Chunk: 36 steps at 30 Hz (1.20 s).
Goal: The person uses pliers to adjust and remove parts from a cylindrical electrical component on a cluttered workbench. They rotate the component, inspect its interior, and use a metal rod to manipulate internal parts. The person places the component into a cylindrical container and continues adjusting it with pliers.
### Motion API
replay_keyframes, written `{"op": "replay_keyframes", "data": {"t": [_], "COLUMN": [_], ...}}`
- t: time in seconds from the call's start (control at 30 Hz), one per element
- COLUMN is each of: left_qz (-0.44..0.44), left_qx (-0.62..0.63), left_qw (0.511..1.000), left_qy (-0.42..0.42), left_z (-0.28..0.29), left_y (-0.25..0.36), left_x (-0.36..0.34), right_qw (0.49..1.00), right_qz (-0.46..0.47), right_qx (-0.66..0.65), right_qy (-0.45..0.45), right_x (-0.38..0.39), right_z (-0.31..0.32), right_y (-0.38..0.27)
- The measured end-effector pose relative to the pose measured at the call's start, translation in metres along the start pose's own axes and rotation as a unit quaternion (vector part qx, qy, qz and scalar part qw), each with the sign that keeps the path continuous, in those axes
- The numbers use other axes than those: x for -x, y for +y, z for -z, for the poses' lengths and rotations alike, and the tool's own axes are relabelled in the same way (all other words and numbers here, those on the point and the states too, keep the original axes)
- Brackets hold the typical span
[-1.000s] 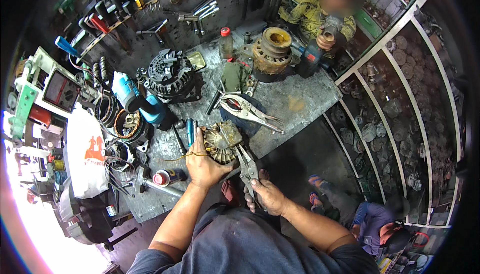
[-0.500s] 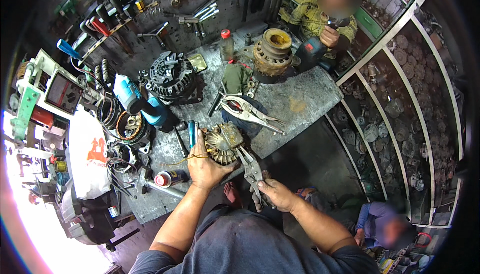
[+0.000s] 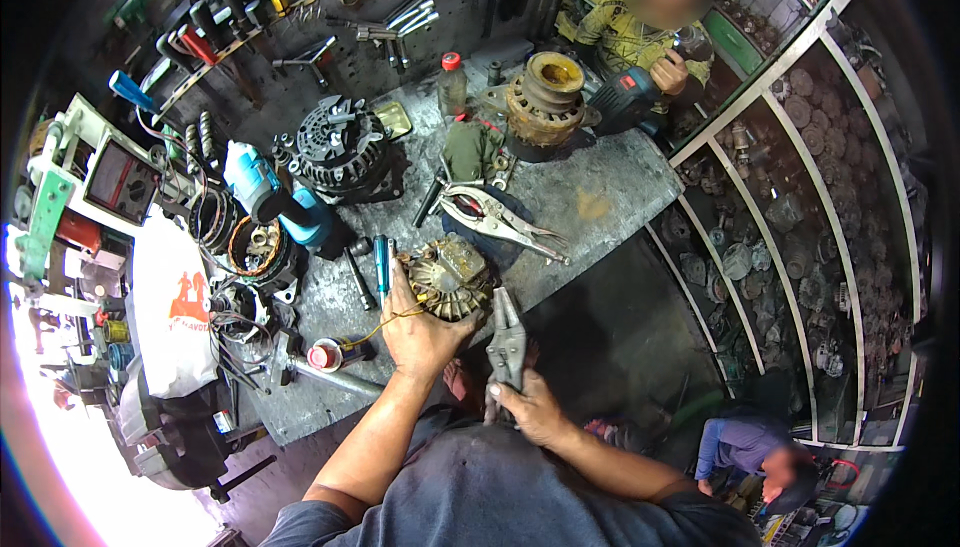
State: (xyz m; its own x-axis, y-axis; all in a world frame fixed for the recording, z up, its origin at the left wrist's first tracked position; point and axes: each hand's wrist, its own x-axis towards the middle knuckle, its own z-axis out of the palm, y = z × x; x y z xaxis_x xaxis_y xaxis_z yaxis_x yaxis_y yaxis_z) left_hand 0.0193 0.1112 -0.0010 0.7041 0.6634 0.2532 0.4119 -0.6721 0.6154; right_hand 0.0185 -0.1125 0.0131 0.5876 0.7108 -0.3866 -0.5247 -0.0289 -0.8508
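Note:
My left hand (image 3: 420, 332) grips a finned, tarnished alternator housing (image 3: 446, 275) at the table's near edge, fingers along its left side and thumb below. A thin yellow wire (image 3: 375, 329) trails leftward from it. In my right hand (image 3: 535, 409) are grey locking pliers (image 3: 508, 344), held by the handles, jaws pointing up and away from me. Their tips are just right of the housing and apart from it. A second pair of locking pliers (image 3: 505, 224) lies on a dark cloth beyond the housing. Left of it a blue-handled tool (image 3: 382, 265) rests near my fingertips.
On the metal workbench (image 3: 625, 182) stand a black alternator (image 3: 340, 147), a rusty alternator (image 3: 545, 102), a blue cordless power tool (image 3: 275, 197) and a red-capped bottle (image 3: 452, 85). A bench vise (image 3: 175, 427) is at left. One person (image 3: 640, 47) works across the bench; another (image 3: 750, 457) is low at right.
My right hand has drawn the locking pliers down toward me, off the housing they were touching. My left hand still holds the housing, slightly shifted. The person across has moved the dark power tool slightly.

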Motion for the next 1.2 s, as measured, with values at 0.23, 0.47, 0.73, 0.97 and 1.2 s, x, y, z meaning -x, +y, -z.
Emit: {"op": "replay_keyframes", "data": {"t": [0.23,0.47,0.73,0.97,1.2], "left_qz": [-0.128,0.142,0.228,0.231,0.219], "left_qx": [0.12,0.473,0.411,0.546,0.51], "left_qw": [0.982,0.863,0.773,0.663,0.687], "left_qy": [0.064,-0.103,-0.425,-0.457,-0.47], "left_z": [0.028,0.023,0.048,0.016,0.008], "left_y": [-0.021,0.015,-0.002,0.027,0.018], "left_x": [0.047,0.094,0.096,0.042,0.027], "right_qw": [0.992,0.986,0.956,0.911,0.856], "right_qz": [-0.102,-0.129,-0.084,-0.119,-0.154], "right_qx": [0.062,-0.091,-0.236,-0.345,-0.45], "right_qy": [0.039,-0.05,-0.151,-0.193,-0.204], "right_x": [0.018,0.017,0.024,0.006,-0.013], "right_z": [0.039,0.02,0.034,0.016,0.014], "right_y": [-0.008,-0.021,-0.032,0.001,0.021]}}
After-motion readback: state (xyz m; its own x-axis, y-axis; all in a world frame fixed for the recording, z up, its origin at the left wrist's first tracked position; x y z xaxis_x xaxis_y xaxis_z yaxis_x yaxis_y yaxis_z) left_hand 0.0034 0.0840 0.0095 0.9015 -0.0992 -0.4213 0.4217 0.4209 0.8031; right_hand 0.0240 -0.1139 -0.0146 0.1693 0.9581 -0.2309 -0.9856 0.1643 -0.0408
